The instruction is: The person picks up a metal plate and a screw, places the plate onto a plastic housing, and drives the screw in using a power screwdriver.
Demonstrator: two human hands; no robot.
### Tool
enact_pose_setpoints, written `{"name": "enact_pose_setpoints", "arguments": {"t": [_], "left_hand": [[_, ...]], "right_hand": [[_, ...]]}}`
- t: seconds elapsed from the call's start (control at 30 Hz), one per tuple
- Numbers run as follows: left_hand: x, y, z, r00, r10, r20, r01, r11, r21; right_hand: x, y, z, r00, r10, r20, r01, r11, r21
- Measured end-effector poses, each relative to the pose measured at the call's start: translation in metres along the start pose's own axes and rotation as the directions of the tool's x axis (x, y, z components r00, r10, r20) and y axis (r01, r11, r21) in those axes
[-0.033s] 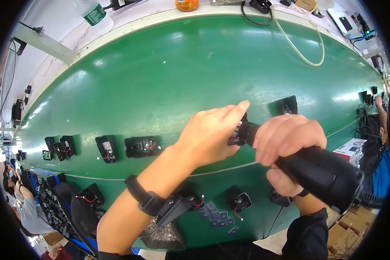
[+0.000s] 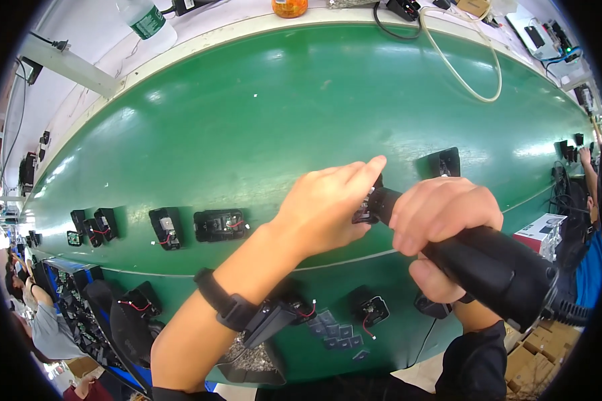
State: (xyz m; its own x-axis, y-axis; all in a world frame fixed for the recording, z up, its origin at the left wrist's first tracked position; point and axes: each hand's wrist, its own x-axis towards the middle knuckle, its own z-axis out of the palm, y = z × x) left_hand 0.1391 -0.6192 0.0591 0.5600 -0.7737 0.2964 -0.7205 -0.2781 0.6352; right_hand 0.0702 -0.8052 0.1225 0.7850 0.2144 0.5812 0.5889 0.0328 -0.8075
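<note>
My left hand is closed around a small black plastic housing, with bits of its inner parts showing past the fingers. My right hand grips a black electric screwdriver, tilted so that its nose points left into the housing. The nose meets the housing; the bit's tip and any screw are hidden. Just beyond my right hand, another black housing stands on the green table. To the left of my left hand lies an open housing with red and white wires.
More open housings sit along the left. Nearer me are a housing with a wire, several small dark square pieces and a bin of small metal parts. A pale tube loops over the far edge. Other people work at both sides.
</note>
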Motion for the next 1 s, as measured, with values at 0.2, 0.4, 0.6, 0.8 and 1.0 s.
{"name": "enact_pose_setpoints", "arguments": {"t": [0.2, 0.4, 0.6, 0.8, 1.0], "left_hand": [[-0.006, 0.006, -0.007, 0.994, 0.020, 0.108, -0.026, 0.998, 0.054], [-0.046, 0.052, -0.029, 0.976, 0.032, -0.215, 0.007, 0.984, 0.177], [-0.163, 0.132, -0.034, 0.964, -0.087, 0.251, -0.003, 0.941, 0.339], [-0.186, 0.118, 0.012, 0.930, -0.164, 0.329, 0.016, 0.912, 0.410], [-0.175, 0.122, 0.019, 0.929, -0.240, 0.280, 0.093, 0.887, 0.453]], "right_hand": [[0.001, -0.067, -0.004, 0.999, -0.018, 0.034, 0.027, 0.954, -0.299], [-0.104, -0.118, -0.021, 0.979, -0.155, -0.132, 0.189, 0.932, 0.309], [-0.157, -0.132, 0.040, 0.884, 0.152, -0.441, -0.101, 0.985, 0.138], [-0.166, -0.104, 0.050, 0.954, 0.171, -0.247, -0.130, 0.976, 0.174], [-0.171, -0.101, 0.050, 0.926, 0.186, -0.330, -0.149, 0.980, 0.134]]}}
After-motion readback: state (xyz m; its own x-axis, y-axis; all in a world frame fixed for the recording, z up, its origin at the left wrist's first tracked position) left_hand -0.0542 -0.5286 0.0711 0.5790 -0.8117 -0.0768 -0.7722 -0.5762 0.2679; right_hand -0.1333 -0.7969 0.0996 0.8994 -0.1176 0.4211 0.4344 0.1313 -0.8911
